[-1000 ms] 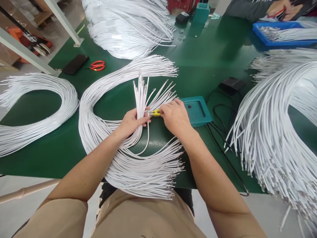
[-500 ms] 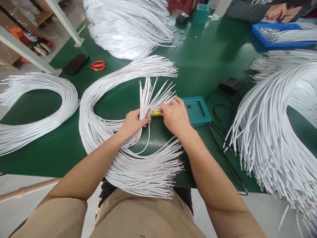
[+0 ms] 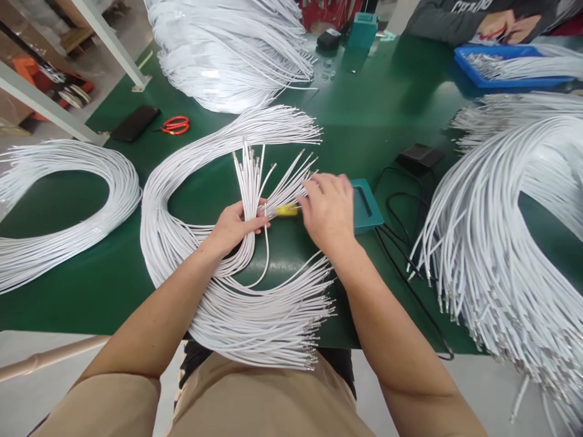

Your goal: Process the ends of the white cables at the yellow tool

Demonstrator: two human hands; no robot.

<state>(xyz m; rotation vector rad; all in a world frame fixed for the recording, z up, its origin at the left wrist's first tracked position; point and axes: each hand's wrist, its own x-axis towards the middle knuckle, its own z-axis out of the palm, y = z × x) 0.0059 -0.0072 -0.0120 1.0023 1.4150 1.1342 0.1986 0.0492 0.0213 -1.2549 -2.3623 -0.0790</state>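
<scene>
My left hand (image 3: 234, 227) is closed around a bundle of white cables (image 3: 249, 182), whose metal-tipped ends stand up above the fingers. More cable ends fan out to the right behind the hand. One loose cable hangs down in a curve below the thumb. A small yellow piece (image 3: 286, 210) with a clear end juts rightward from beside my left fingertips; it is blurred and its kind does not show. Just right of it, my right hand (image 3: 331, 209) is blurred, thumb and fingers apart, near the cable tips and in front of a teal device (image 3: 368, 206) with a recessed top.
Curved bundles of white cables lie at left (image 3: 109, 182), far centre (image 3: 228, 54) and right (image 3: 483, 230). Red-handled scissors (image 3: 176, 125) and a black flat case (image 3: 135, 123) lie behind. A black pedal-like box (image 3: 419, 159) trails cords. A co-worker's hands (image 3: 507, 27) are beyond a blue tray (image 3: 483, 76).
My right hand has opened from its pinch at the yellow piece and shifted slightly right. My left hand, still gripping the cables, has moved a little left, and the view has shifted slightly.
</scene>
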